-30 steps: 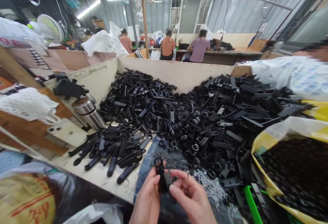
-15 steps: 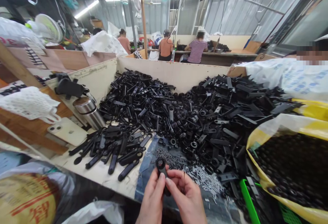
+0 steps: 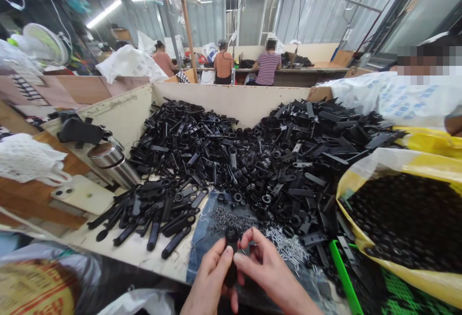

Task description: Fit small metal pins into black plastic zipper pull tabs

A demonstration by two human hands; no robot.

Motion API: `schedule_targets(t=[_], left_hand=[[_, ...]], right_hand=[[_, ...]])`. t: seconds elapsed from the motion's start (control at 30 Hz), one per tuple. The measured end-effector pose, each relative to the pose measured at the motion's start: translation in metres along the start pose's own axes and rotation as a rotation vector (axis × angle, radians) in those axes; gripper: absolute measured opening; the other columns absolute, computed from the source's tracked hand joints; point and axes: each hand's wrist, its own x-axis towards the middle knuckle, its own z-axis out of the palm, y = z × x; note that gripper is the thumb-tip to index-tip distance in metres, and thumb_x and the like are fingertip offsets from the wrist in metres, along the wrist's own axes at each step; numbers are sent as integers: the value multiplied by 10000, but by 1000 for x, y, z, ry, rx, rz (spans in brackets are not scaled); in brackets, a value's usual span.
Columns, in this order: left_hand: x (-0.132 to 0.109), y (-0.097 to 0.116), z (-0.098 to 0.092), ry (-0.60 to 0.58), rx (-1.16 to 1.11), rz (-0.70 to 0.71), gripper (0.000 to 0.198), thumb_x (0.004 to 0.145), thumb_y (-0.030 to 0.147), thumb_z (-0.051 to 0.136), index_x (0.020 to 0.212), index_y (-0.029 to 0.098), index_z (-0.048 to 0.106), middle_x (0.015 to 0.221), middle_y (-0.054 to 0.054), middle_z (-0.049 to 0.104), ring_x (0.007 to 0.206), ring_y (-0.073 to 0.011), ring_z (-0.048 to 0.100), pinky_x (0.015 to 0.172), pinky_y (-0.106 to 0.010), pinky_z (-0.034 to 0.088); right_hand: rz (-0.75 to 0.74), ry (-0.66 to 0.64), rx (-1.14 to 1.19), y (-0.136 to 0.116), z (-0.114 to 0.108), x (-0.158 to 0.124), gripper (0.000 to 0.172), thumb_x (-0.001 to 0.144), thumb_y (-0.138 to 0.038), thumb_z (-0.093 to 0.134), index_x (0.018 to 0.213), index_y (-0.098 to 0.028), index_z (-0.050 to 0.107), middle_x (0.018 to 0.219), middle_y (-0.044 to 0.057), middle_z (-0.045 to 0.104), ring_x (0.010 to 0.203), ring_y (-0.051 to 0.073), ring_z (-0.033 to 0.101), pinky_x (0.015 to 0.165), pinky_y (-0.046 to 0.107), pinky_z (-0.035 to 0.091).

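In front of me my left hand (image 3: 212, 269) is closed round a black ring-ended plastic handle (image 3: 232, 238), its ring pointing up and away. My right hand (image 3: 265, 262) is at the handle's right side, thumb against it and fingers curled; whether a small piece is also in those fingers is hidden. Beyond my hands, dark screws (image 3: 229, 220) lie heaped on a blue cloth (image 3: 198, 252). Silvery pins (image 3: 288, 247) are spread beside them, to the right. Finished-looking black handles (image 3: 155, 223) lie in a loose group on the left.
Large heaps of black plastic parts (image 3: 310, 146) fill the walled table. At right stand a yellow-edged sack (image 3: 346, 185) of small black pieces and a green basket (image 3: 342, 271). A steel flask (image 3: 117, 163) and a phone (image 3: 84, 195) are at left. Several people sit beyond.
The handle has turned and sits lower between my hands. My right index finger has lifted and bent more, while my left hand keeps its grip. The view has shifted slightly right.
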Motion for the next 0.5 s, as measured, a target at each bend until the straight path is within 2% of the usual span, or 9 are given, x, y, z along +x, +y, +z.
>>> schedule_targets(t=[0.07,0.1,0.2,0.27,0.37,0.5], left_hand=[[-4,8,4,-96,109,34,582,755,551,790,1166,153,681,737,-39,672,561,-149,606,293,-151,389],[-6,11,6,-144,176,57,575,775,582,757,1153,155,688,693,-22,641,540,-136,580,285,-134,364],[-12,16,6,-235,332,102,580,834,610,678,1209,167,681,667,-9,612,479,-103,531,286,-115,333],[-15,13,2,-246,420,120,615,857,618,637,1283,174,655,705,-24,629,461,-103,531,292,-134,349],[-14,5,-6,-173,497,146,629,851,598,646,1330,189,637,830,-65,674,526,-135,592,362,-187,447],[-10,2,-3,-197,543,181,494,916,504,595,1304,201,631,864,-55,679,630,-173,622,474,-235,512]], right_hand=[[16,-46,103,-1,-5,2,398,844,-511,726,1078,-222,584,760,-28,654,594,126,583,500,203,345],[12,-61,114,-2,-6,3,432,835,-522,741,1093,-211,587,762,-25,662,588,123,594,509,206,349],[20,-157,165,-4,-6,4,408,838,-567,731,927,-196,586,565,-66,589,472,112,567,514,213,346],[30,-189,233,-3,-5,4,430,843,-606,706,828,-198,570,515,-86,512,422,89,498,476,203,288],[-46,-123,178,0,-5,3,407,857,-569,709,788,-178,621,668,-57,494,493,74,447,474,205,294],[-245,22,-99,6,-7,3,311,943,-429,624,746,-188,622,775,-12,522,657,132,510,594,245,397]])
